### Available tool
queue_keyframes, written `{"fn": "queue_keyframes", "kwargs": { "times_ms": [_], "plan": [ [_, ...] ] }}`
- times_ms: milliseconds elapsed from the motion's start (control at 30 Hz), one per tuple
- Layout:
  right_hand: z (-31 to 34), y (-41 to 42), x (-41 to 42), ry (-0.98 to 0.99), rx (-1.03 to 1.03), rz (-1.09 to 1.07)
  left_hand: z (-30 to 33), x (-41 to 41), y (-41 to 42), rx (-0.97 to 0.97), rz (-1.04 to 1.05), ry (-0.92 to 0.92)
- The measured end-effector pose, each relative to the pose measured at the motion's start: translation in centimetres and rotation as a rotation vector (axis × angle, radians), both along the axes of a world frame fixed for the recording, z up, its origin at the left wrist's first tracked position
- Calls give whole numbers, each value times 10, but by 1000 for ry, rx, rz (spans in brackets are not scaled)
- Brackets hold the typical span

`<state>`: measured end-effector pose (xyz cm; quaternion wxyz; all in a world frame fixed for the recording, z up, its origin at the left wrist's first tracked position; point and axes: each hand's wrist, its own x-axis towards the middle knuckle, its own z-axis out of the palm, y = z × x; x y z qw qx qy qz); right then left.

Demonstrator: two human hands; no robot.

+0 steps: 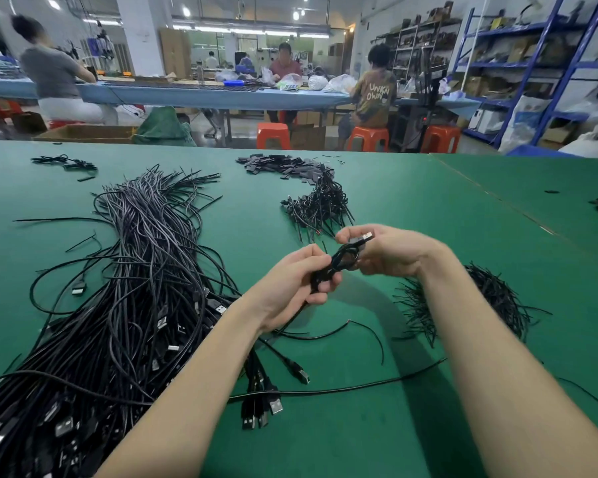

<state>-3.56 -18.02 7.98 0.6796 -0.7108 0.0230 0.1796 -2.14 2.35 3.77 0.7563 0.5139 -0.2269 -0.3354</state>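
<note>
Above the green table [428, 208], both hands hold one black USB cable [339, 262] wound into a small coil. My left hand [290, 288] grips the lower part of the coil, fingers curled round it. My right hand [384, 251] pinches the top of the coil, and the cable's silver USB plug [364, 237] sticks out between thumb and fingers. The cable's loose tail runs down under my left wrist onto the table.
A big heap of loose black USB cables [135, 288] fills the left side. A pile of coiled cables [320, 205] and small black pieces [283, 165] lie ahead, a bunch of thin black ties [491, 298] at right. People sit at a far bench.
</note>
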Motion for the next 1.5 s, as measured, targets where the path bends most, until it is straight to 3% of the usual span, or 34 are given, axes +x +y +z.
{"fn": "queue_keyframes", "kwargs": {
  "times_ms": [100, 200, 300, 400, 533, 633, 833, 933, 1200, 1433, 1500],
  "plan": [
    [32, -1, 14, -23, -435, 228, -2, 0, -3, 34, 18, -46],
    [52, 9, 26, 31, -728, 367, -6, 0, -9, 147, 46, -200],
    [59, 32, 37, -85, -1087, 341, -13, 3, -12, 250, 177, -334],
    [58, 53, 33, -351, -1267, 188, -18, 10, -13, 200, 379, -271],
    [43, 59, 14, -591, -1167, 56, -20, 17, -11, 48, 556, -49],
    [28, 57, 4, -662, -1137, -2, -23, 15, -12, 36, 602, -44],
    [5, 54, -6, -561, -969, -218, -28, 7, -14, 285, 763, -429],
    [-2, 56, -7, -508, -942, -268, -31, 4, -14, 315, 833, -579],
    [-3, 63, -5, -467, -736, -470, -35, 4, -17, 312, 939, -728],
    [-2, 60, 2, -498, -663, -454, -34, 12, -16, 340, 980, -854],
    [-4, 57, 5, -533, -725, -421, -34, 12, -16, 358, 969, -882]
  ]
}}
